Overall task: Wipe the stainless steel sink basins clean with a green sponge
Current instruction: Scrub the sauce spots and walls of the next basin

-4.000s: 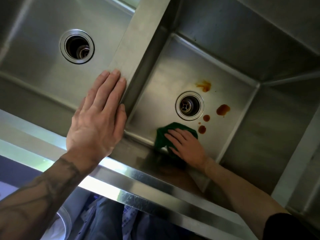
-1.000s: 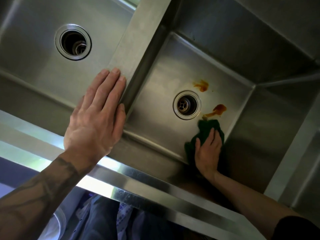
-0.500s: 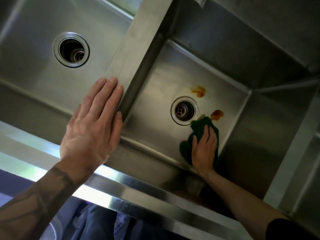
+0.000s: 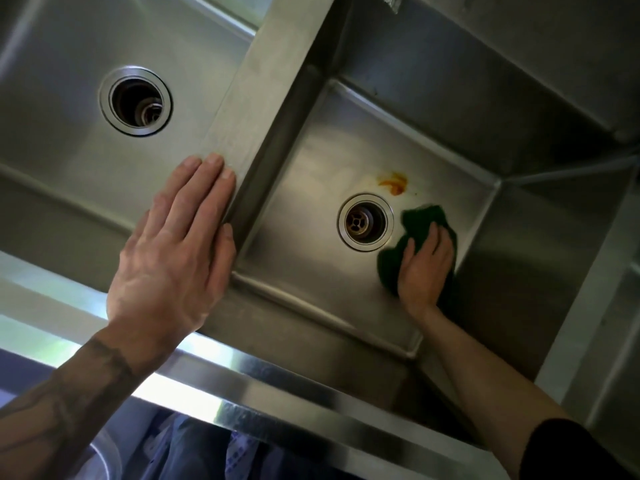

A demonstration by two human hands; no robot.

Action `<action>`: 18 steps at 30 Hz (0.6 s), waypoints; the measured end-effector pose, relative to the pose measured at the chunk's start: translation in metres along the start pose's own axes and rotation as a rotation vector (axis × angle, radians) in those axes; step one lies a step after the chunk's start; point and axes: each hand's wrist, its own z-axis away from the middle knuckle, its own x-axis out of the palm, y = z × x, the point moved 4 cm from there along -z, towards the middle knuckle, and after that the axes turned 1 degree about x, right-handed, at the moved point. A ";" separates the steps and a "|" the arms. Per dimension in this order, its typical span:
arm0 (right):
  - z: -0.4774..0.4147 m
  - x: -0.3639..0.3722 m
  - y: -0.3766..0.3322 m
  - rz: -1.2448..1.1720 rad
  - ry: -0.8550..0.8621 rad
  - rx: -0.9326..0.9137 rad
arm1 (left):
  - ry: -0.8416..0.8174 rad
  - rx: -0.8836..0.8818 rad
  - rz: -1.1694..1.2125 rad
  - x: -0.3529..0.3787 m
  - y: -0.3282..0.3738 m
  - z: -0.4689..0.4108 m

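Open basin floor (image 4: 298, 216) left of the drain (image 4: 365, 222); divider (image 4: 252, 98) and right wall (image 4: 526, 265) as close barriers.

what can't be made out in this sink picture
Head view: right basin floor under the green sponge and right hand, covered by them.
Head view: left part of the left basin, cut off by the frame edge.
Head view: inside the left drain, too dark.
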 end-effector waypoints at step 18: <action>-0.005 -0.004 -0.014 -0.051 0.055 0.031 | 0.014 0.002 0.006 0.000 -0.001 0.000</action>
